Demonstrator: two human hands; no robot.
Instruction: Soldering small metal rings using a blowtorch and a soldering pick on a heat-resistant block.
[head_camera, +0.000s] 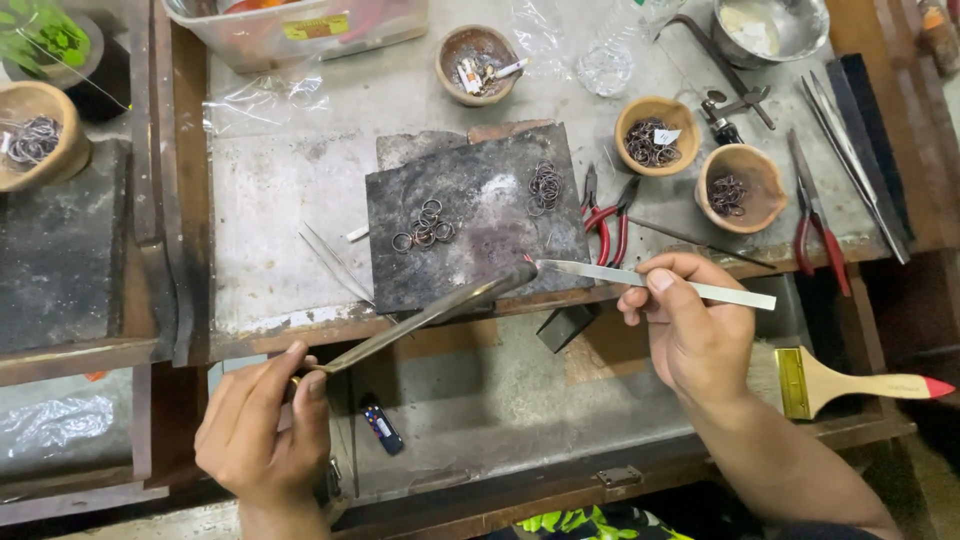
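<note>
My left hand grips a long metal torch nozzle that slants up to the right, its tip at the front edge of a dark soldering slab. My right hand holds flat steel tweezers pointing left; their tips pinch a small piece right by the nozzle's tip. On the slab lie two clusters of small metal rings, one at centre left and one at upper right.
Red-handled pliers lie right of the slab, another pair farther right. Clay bowls with rings stand at the back right. A brush lies at the lower right, spare tweezers left of the slab, a lighter below.
</note>
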